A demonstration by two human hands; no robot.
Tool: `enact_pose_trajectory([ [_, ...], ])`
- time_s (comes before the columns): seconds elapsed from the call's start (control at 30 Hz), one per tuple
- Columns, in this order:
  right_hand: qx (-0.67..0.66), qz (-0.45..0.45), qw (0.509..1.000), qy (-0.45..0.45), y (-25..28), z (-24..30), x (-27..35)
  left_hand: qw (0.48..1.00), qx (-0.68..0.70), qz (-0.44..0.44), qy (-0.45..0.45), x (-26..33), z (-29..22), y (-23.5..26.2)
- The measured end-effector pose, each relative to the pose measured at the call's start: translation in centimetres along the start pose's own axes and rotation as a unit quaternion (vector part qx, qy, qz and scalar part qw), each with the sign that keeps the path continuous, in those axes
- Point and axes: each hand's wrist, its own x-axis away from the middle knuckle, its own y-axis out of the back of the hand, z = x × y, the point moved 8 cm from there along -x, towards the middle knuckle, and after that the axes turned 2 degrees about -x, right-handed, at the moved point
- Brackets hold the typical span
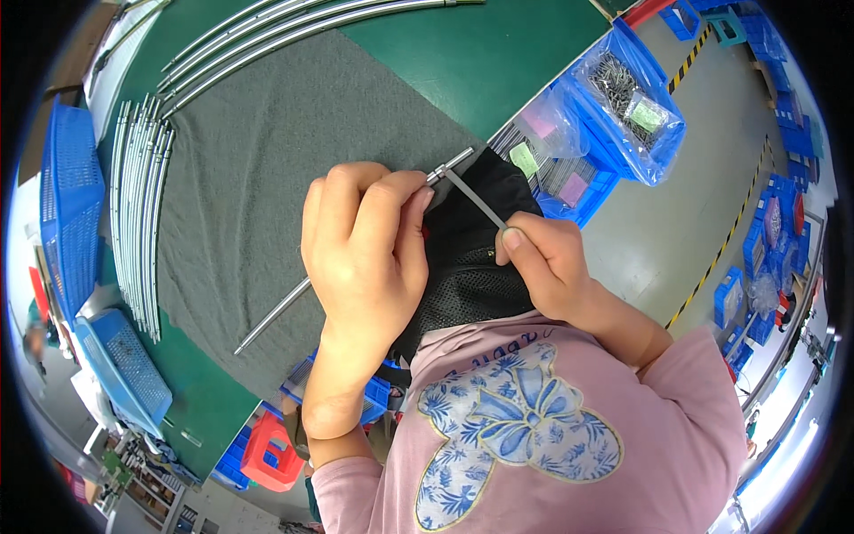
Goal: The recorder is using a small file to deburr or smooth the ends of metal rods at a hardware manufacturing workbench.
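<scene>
My left hand (369, 240) is closed around a slim silver metal rod (274, 316), which runs diagonally from lower left to upper right and sticks out past my fingertips. Near its upper end the rod has a stepped collar (437, 174). In a pinch between thumb and forefinger, my right hand (550, 262) holds a thin, flat grey metal strip (476, 199). The strip's far end meets the rod at the collar; whether it sits in a slot there is too small to tell. Black fabric (471, 276) lies beneath both hands.
Grey cloth (258, 169) covers part of the green table (507, 53). Silver rods (138, 222) lie at the left, with more long rods (294, 34) at the far edge. Blue bins of metal parts (663, 151) stand at the right, blue baskets (124, 365) at the left, a red stool (271, 452) below.
</scene>
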Motion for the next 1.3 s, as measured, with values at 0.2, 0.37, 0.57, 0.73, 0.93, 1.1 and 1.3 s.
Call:
enact_pose_trajectory([
  [0.2,0.021,0.009,1.000,-0.003,-0.3,-0.1,-0.1,1.000,0.015,-0.004,0.006,-0.1,0.0,0.1],
  [0.37,0.008,0.014,1.000,-0.020,-0.8,1.4,-2.2,1.000,0.007,-0.009,-0.018,-0.3,-0.3,0.1],
  [0.57,-0.020,0.019,0.997,-0.074,-1.3,-0.5,-0.6,0.999,0.027,-0.020,-0.011,-0.2,-0.1,0.0],
  [0.73,-0.049,0.008,0.997,-0.059,-2.2,1.2,-3.7,0.999,0.021,-0.016,-0.022,-0.2,-0.2,0.2],
  [0.93,-0.030,-0.015,0.999,-0.025,-1.8,1.2,-2.8,0.999,0.022,-0.008,-0.034,-0.2,-0.3,0.0],
  [1.1,0.003,-0.031,0.999,-0.034,-2.4,0.2,-1.6,0.999,0.032,0.000,-0.028,-0.1,-0.3,0.0],
  [1.3,-0.052,-0.042,0.998,-0.021,-2.6,1.3,-3.2,0.999,0.015,-0.012,-0.039,0.0,-0.5,0.1],
])
